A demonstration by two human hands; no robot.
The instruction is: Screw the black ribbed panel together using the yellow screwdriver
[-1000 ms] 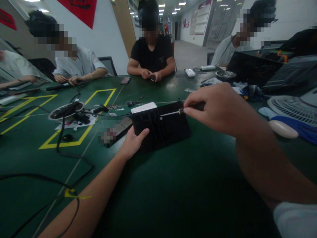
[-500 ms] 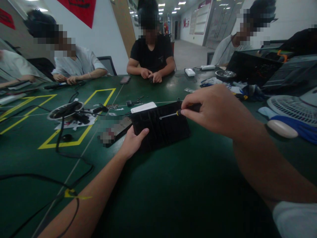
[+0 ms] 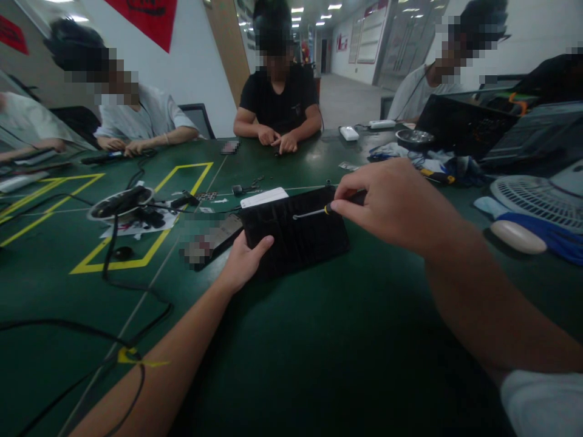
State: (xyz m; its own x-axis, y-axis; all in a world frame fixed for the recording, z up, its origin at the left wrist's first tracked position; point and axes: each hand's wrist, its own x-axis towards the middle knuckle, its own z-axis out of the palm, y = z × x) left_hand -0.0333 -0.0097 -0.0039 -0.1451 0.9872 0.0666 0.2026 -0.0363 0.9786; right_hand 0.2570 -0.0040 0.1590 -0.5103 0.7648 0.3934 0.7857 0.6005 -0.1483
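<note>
My left hand (image 3: 243, 261) is closed on the left edge of a black open wallet (image 3: 319, 243), thumb on its front and fingers hidden behind. Folds or pockets run across the wallet, which is tilted up off the green table. Between the fingers of my right hand (image 3: 382, 206) is a screwdriver (image 3: 312, 213) with a dark and yellow handle and a thin metal shaft. Its shaft points left across the wallet, the tip at a small shiny round spot near the middle. Whether the tip presses on it I cannot tell.
Behind the wallet lies a white flat box (image 3: 264, 197); a phone (image 3: 218, 240) is to its left. A bowl of black parts (image 3: 121, 203) and cables stand further left. At right are a white fan (image 3: 537, 197) and a computer mouse (image 3: 518, 237). Co-workers sit across the table.
My right hand has shifted slightly left and down with the screwdriver. My left hand and the wallet stay nearly still. The co-worker opposite has lowered their hands to the table.
</note>
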